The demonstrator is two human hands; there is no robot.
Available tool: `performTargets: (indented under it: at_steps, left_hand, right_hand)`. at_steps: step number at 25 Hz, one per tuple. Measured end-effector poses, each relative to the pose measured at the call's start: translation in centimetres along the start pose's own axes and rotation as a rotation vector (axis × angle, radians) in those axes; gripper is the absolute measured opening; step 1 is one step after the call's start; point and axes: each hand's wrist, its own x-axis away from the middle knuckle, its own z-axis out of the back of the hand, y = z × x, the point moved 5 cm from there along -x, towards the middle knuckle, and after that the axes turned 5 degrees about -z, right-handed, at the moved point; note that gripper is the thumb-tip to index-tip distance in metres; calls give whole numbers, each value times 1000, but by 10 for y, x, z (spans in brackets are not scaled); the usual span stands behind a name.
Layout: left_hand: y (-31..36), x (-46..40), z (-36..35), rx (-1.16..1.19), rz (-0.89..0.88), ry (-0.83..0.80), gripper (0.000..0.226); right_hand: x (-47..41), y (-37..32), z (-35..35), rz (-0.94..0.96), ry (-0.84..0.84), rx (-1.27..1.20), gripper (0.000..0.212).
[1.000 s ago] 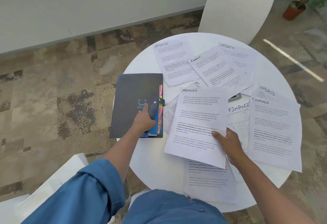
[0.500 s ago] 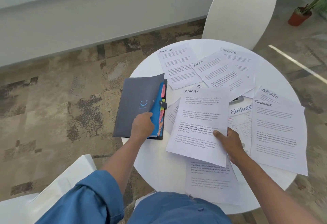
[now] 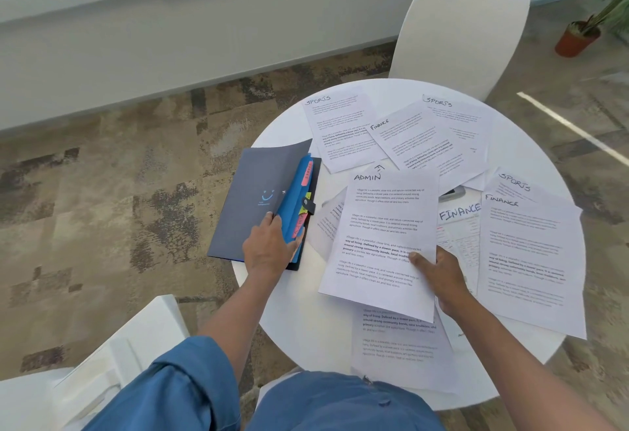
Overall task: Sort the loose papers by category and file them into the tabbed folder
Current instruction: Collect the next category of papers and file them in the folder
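Observation:
A dark grey tabbed folder (image 3: 252, 202) lies at the left edge of the round white table (image 3: 306, 321), hanging partly over it. My left hand (image 3: 269, 246) grips the front cover's lower right edge and lifts it, baring blue dividers (image 3: 293, 199) with pink and yellow tabs. My right hand (image 3: 439, 277) pinches the right edge of a sheet headed ADMIN (image 3: 384, 243), held just above the table. Loose sheets headed SPORTS (image 3: 340, 127) and FINANCE (image 3: 418, 144) are spread over the far and right parts of the table.
A white chair (image 3: 459, 39) stands behind the table, another white chair (image 3: 102, 362) at my lower left. A dark phone-like object (image 3: 452, 194) peeks out from under the papers. One sheet (image 3: 398, 349) overhangs the near table edge. A potted plant (image 3: 578, 35) stands at far right.
My left hand has raised the folder's front cover from flat to partly open, showing the blue dividers and tabs. My right hand keeps holding the ADMIN sheet in about the same place.

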Motion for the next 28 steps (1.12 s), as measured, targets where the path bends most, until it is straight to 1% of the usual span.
performTargets:
  at_steps: [3, 5, 8, 12, 16, 23, 28]
  left_hand:
    - [-2, 4, -2, -9, -4, 12, 66]
    - [-4, 5, -1, 17, 4, 27, 69]
    - [-4, 7, 4, 64, 9, 42, 73]
    - [-8, 5, 6, 102, 5, 87, 71]
    - [-9, 6, 8, 119, -8, 112, 70]
    - [-5, 10, 5, 170, -45, 92, 70]
    - [2, 16, 6, 198, -90, 33, 81]
  right_hand:
    - [0, -2, 2, 9, 2, 6, 20]
    - [-1, -1, 3, 14, -1, 8, 21]
    - [-2, -1, 2, 10, 3, 11, 18]
    - [-4, 0, 1, 3, 7, 10, 16]
    - [-7, 2, -1, 4, 7, 7, 23]
    - [-7, 1, -6, -3, 19, 12, 23]
    - [-4, -4, -10, 32, 27, 46, 25]
